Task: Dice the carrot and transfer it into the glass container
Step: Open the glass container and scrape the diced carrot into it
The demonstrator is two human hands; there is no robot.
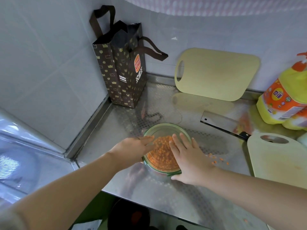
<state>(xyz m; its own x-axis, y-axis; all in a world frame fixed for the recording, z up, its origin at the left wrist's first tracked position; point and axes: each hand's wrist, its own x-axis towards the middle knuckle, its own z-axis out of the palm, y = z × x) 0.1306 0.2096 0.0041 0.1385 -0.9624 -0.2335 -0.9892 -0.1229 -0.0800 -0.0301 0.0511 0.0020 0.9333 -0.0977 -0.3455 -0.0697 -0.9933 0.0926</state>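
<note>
A round glass container (166, 126) with a green rim stands on the steel counter, holding a heap of diced carrot (163, 156). A clear cover seems to lie on top of it. My left hand (132, 148) rests flat on its left side, fingers stretched over the carrot. My right hand (187, 160) lies flat on its right side, fingers spread and thumb at the near rim. Neither hand closes around anything. A few loose carrot bits (216, 161) lie on the counter to the right.
A cleaver (221, 122) lies behind the container, its handle toward a pale cutting board (279, 163) at right. A second board (216, 73) leans on the wall. A paper bag (123, 68) stands in the corner and yellow detergent bottles (285, 97) at far right. The counter's edge runs just below my wrists.
</note>
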